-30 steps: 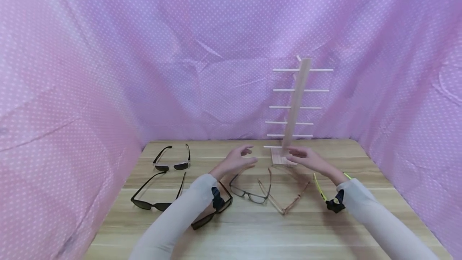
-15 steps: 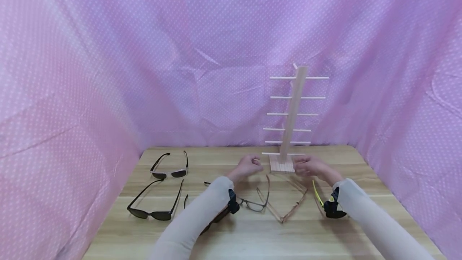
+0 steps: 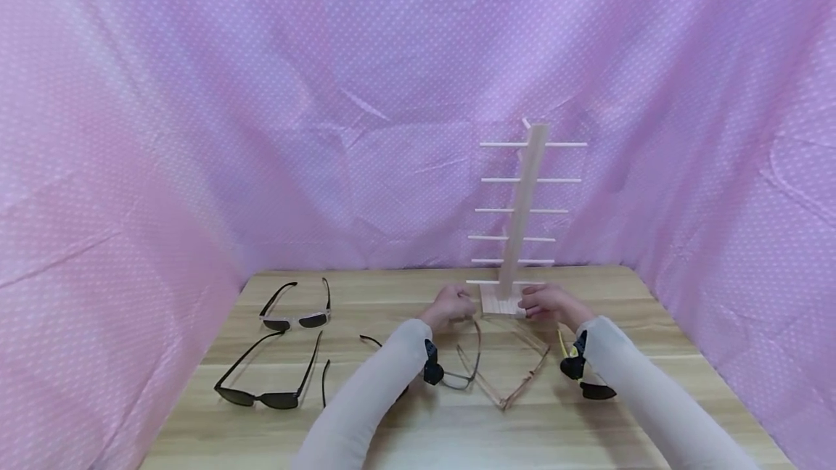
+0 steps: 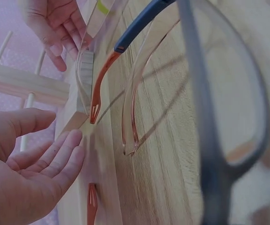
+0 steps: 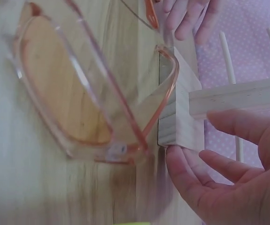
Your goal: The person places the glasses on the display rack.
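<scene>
A wooden display rack (image 3: 522,209), an upright post with several white crossbars, stands on a block base (image 3: 499,302). My left hand (image 3: 451,304) is just left of the base, its fingers loosely extended. In the left wrist view its fingertips (image 4: 76,138) lie close to the base's corner; contact is unclear. My right hand (image 3: 551,303) is at the base's right side. Its fingertips (image 5: 174,154) touch the block's end in the right wrist view, with the thumb apart above. Dark-framed eyeglasses (image 3: 460,381) and clear pinkish glasses (image 3: 503,401) lie in front of the base.
Silver-framed sunglasses (image 3: 295,323) and black sunglasses (image 3: 257,399) lie at the left. Another dark pair is mostly hidden under my left forearm (image 3: 372,383). Yellow-templed sunglasses (image 3: 597,391) sit below my right wrist. A pink dotted cloth (image 3: 366,129) encloses the table (image 3: 215,448).
Both hands have come down to the two sides of the rack's base, the left moving right and lower. The view has tilted and shifted slightly; the glasses appear to stay put.
</scene>
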